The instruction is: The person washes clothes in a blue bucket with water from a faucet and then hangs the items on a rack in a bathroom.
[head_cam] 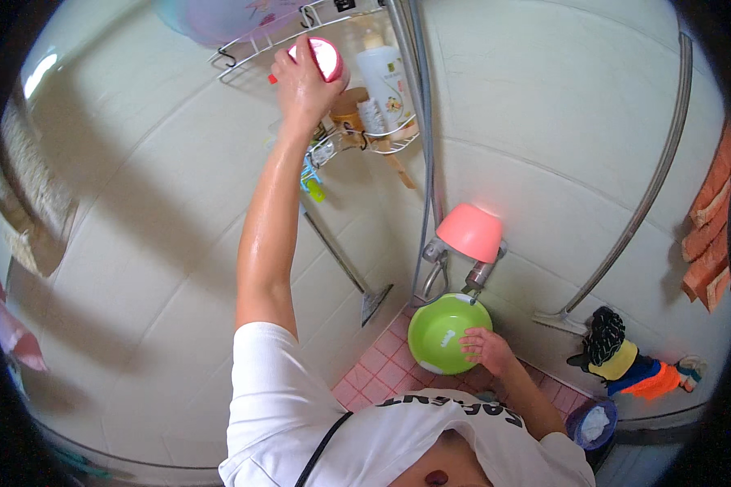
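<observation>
Stretched up to the white wire corner rack, my left hand (307, 82) grips a round pink-rimmed container (325, 59) with a bright white top. Just right of it on the rack stands a white pump bottle (387, 82), with a brown cup (348, 111) beside that. Lower down, my right hand (486, 350) has its fingers spread at the right rim of a green plastic basin (431, 325). No object shows in that hand, and I cannot tell whether it touches the rim. The inside of the basin shows a white mark at the bottom.
A pink bowl (472, 232) rests on the wall tap (478, 277). The grey shower hose (427, 152) hangs beside the rack. A squeegee (374, 304) and a long-handled wiper (563, 319) lean on the walls. Gloves (633, 371) and a blue bin (609, 420) are at right.
</observation>
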The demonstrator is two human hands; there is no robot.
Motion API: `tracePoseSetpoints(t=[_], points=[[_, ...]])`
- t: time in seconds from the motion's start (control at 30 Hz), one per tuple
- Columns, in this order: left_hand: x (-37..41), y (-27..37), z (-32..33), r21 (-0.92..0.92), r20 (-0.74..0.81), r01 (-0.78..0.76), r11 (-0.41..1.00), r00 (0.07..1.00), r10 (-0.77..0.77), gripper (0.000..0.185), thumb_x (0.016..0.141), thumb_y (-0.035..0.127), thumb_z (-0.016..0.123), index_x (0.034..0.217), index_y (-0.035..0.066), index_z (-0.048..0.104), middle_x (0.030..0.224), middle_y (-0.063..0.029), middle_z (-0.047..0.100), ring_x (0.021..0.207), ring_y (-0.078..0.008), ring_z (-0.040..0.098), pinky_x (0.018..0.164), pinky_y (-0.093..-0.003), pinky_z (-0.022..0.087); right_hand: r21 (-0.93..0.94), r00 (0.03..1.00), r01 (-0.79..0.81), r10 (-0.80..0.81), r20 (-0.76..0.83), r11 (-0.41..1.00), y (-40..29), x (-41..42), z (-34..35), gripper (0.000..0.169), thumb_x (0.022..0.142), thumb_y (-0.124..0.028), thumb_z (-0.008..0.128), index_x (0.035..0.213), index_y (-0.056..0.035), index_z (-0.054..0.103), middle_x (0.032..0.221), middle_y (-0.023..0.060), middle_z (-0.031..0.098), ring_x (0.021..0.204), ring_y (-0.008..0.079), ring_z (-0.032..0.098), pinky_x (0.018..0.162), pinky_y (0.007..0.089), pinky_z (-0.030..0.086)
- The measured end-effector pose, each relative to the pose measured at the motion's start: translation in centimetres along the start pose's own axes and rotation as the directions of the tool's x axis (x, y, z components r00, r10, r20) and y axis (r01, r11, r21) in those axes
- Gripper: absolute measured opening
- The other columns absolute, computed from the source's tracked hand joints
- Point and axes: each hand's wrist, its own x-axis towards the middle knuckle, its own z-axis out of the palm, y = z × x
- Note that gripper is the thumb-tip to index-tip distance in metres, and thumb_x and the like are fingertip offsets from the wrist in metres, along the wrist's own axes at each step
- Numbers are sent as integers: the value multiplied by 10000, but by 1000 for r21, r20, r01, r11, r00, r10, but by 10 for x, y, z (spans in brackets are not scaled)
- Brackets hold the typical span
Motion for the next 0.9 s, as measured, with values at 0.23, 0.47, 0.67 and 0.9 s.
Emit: tracePoseSetpoints(t=[0.23,0.47,0.67,0.9], points=[[25,-35,71,227,18,151,962,987,-159,762,587,332,715,1207,60,364,1088,-212,387,965,-402,431,784,-456,442,-47,998,51,-52,-40,998,3,10,-9,349,885,-351,420,1088,-76,492,1025,104,583,862,205,575,737,342,466],[51,-58,123,307,331,346,887,835,-440,816,563,382,724,1242,112,360,1198,-215,427,1136,-385,405,906,-451,389,42,963,133,-119,-241,990,8,-3,-44,331,887,-347,425,1055,-74,507,975,103,594,826,209,584,716,348,472],[50,-68,155,423,516,269,865,713,-474,772,592,410,681,1253,131,396,1261,-192,411,1192,-349,372,946,-446,352,146,916,167,-99,-388,975,15,-29,-65,304,875,-330,460,1032,-75,515,935,100,599,804,208,583,676,354,483],[72,-132,198,336,737,281,899,516,-437,601,632,406,650,1124,83,528,1057,-153,592,935,-290,588,800,-392,474,256,858,339,-186,-479,905,37,-45,-73,271,861,-298,495,978,-59,546,892,86,604,735,202,585,657,344,495]])
